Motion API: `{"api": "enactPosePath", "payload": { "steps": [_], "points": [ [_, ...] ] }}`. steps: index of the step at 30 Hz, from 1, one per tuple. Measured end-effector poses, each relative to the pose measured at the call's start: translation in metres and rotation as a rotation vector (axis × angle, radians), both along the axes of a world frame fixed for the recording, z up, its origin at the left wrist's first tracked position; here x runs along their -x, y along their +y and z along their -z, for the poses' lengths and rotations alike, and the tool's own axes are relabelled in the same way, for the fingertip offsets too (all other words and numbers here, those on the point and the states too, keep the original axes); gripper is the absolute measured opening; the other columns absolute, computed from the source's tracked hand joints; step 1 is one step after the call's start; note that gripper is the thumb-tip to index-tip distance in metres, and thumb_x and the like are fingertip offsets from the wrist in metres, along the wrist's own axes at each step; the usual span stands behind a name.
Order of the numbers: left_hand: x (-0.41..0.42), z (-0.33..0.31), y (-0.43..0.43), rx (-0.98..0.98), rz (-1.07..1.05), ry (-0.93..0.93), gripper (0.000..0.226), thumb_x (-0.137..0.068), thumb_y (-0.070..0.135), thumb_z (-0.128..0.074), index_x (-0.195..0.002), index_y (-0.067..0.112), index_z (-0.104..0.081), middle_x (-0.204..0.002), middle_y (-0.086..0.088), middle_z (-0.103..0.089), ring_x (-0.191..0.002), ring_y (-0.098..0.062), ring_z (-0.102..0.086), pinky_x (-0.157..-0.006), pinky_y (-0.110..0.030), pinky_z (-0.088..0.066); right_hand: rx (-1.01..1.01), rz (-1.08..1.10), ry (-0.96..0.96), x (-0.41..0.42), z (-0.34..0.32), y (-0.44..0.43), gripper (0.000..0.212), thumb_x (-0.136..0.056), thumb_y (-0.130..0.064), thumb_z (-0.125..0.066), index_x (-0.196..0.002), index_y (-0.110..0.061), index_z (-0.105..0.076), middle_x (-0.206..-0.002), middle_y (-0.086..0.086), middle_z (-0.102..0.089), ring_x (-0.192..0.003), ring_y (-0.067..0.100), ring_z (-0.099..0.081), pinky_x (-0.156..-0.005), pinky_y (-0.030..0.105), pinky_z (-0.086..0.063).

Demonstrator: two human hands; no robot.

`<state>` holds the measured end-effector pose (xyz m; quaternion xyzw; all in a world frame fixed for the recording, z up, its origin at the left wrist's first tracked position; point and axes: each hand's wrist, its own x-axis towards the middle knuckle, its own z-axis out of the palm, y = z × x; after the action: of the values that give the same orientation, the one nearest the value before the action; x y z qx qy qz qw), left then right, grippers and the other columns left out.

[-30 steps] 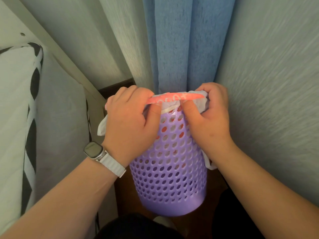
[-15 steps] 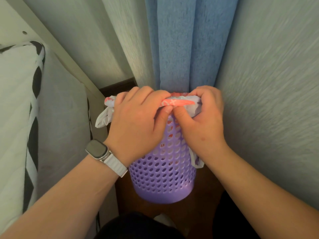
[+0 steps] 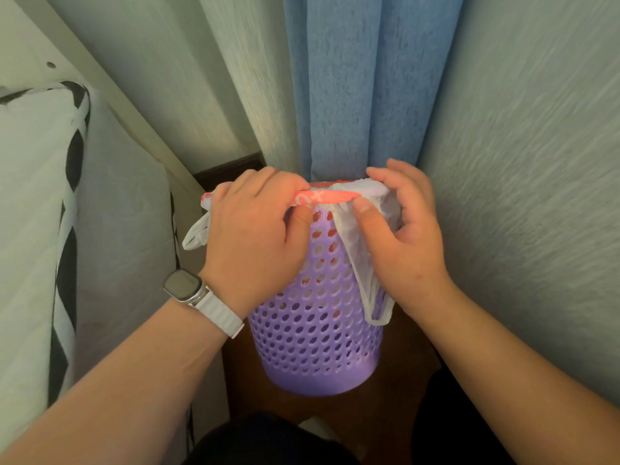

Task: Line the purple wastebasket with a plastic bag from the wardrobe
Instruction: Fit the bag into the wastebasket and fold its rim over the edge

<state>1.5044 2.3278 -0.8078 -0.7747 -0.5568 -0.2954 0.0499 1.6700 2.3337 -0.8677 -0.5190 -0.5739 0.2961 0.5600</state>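
Wastebasket (image 3: 318,347), purple, stands on the floor (image 3: 402,391) with a blue curtain (image 3: 362,95) just behind it. Its inside is hidden by both hands and by the plastic bag (image 3: 349,236) folded over its rim. The left hand (image 3: 255,236) curls over the rim and pinches the bag's red edge, fingertips out of sight. The right hand (image 3: 406,243) grips the bag at the rim's right side, its thumb pressing the bag against the basket wall.

A single wide-angle camera sits on the person's head and looks forward and steeply down, close over both forearms. The left hand (image 3: 255,239) and right hand (image 3: 402,243) fall at mid-frame, near the lens, on the thin white and red plastic bag (image 3: 347,236) at the rim of the purple perforated plastic wastebasket (image 3: 315,350). The blue fabric curtain (image 3: 362,88) fills the top, a black-and-white patterned bed cover (image 3: 30,213) the left edge, the dark wooden floor (image 3: 402,391) the bottom
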Motion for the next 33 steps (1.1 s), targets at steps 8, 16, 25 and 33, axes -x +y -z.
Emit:
{"api": "enactPosePath", "payload": {
  "steps": [8, 16, 25, 33],
  "points": [
    [-0.003, 0.001, -0.001, -0.017, 0.024, -0.047, 0.021, -0.094, 0.025, -0.046, -0.09, 0.015, -0.063, -0.085, -0.001, -0.062, -0.082, -0.023, -0.057, -0.078, -0.041, -0.039, -0.038, 0.038, 0.003, 0.0, 0.001, 0.003, 0.034, -0.078, -0.045, -0.062, -0.108, -0.028, -0.055, -0.128, 0.0, -0.046, -0.125, 0.011, -0.045, -0.104, 0.021, -0.035],
    [-0.01, 0.0, -0.004, -0.101, -0.025, -0.057, 0.03, -0.087, 0.043, -0.058, -0.079, 0.015, -0.062, -0.075, 0.002, -0.059, -0.074, -0.021, -0.055, -0.076, -0.041, -0.038, -0.086, 0.16, -0.085, 0.01, -0.005, -0.001, 0.024, -0.079, -0.042, -0.06, -0.095, -0.028, -0.049, -0.104, 0.0, -0.049, -0.097, 0.014, -0.047, -0.086, 0.018, -0.035],
    [-0.006, 0.004, 0.0, -0.077, -0.062, -0.028, 0.038, -0.087, 0.05, -0.055, -0.077, 0.013, -0.057, -0.074, 0.0, -0.056, -0.073, -0.021, -0.053, -0.073, -0.039, -0.038, -0.062, 0.126, -0.114, 0.01, -0.009, -0.002, 0.027, -0.078, -0.045, -0.059, -0.098, -0.028, -0.053, -0.103, -0.007, -0.049, -0.099, 0.019, -0.052, -0.089, 0.041, -0.045],
    [0.0, 0.005, 0.005, -0.031, -0.083, -0.061, 0.04, -0.086, 0.048, -0.053, -0.071, 0.011, -0.054, -0.066, -0.002, -0.051, -0.065, -0.022, -0.047, -0.066, -0.048, -0.043, -0.1, 0.075, -0.166, -0.013, -0.002, 0.009, 0.049, -0.081, -0.046, -0.061, -0.116, -0.013, -0.062, -0.123, -0.004, -0.048, -0.123, 0.021, -0.05, -0.107, 0.04, -0.039]
  ]
}}
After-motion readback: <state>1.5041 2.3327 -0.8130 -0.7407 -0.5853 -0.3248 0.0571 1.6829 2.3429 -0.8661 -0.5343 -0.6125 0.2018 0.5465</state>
